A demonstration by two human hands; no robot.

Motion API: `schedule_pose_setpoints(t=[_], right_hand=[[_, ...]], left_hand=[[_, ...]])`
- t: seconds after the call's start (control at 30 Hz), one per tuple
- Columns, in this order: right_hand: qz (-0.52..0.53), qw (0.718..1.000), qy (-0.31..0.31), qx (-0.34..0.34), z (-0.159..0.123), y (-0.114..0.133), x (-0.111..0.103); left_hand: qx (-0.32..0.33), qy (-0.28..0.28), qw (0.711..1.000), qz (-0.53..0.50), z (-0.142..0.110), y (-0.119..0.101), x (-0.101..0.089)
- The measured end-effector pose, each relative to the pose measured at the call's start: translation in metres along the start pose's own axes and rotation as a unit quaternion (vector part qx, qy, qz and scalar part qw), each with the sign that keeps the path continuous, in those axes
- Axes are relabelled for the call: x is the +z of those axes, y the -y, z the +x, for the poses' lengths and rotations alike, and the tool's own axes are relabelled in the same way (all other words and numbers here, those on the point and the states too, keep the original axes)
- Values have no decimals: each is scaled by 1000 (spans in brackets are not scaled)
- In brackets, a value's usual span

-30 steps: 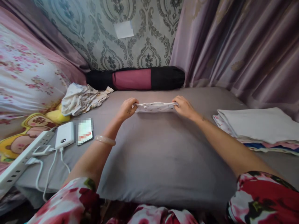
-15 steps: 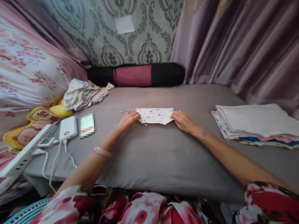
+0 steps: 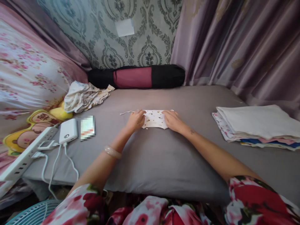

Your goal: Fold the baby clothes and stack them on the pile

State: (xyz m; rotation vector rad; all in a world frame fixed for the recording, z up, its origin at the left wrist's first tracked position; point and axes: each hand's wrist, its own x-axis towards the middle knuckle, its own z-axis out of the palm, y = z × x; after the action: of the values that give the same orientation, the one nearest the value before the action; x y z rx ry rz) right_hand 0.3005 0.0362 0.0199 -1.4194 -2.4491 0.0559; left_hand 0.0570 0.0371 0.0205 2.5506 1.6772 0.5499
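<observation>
A person's left hand (image 3: pixel 137 121) and right hand (image 3: pixel 172 121) touch opposite ends of a small white patterned cloth (image 3: pixel 154 118) lying on a gray sheet (image 3: pixel 159 156) at the center of the frame, in what looks like a flattening step. Both hands are palm-down with fingers partly bent (whether they pinch the fabric cannot be told). Any lift would call for a grip at both ends, minding the string (image 3: pixel 126 112) at left.
</observation>
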Motion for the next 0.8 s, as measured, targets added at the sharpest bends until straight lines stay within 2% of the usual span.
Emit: schedule_pose_setpoints(t=[0.13, 0.33, 0.63, 0.8], right_hand=[[-10, 1000, -4, 22, 26, 27, 22], [-6, 999, 24, 43, 34, 30, 44], [-6, 998, 16, 55, 32, 29, 51], [-14, 995, 1, 97, 31, 29, 53]], left_hand=[[-2, -4, 999, 39, 19, -26, 21], [-30, 34, 997, 70, 22, -26, 47], [-54, 34, 995, 79, 20, -25, 53], [-72, 15, 993, 90, 17, -25, 54]])
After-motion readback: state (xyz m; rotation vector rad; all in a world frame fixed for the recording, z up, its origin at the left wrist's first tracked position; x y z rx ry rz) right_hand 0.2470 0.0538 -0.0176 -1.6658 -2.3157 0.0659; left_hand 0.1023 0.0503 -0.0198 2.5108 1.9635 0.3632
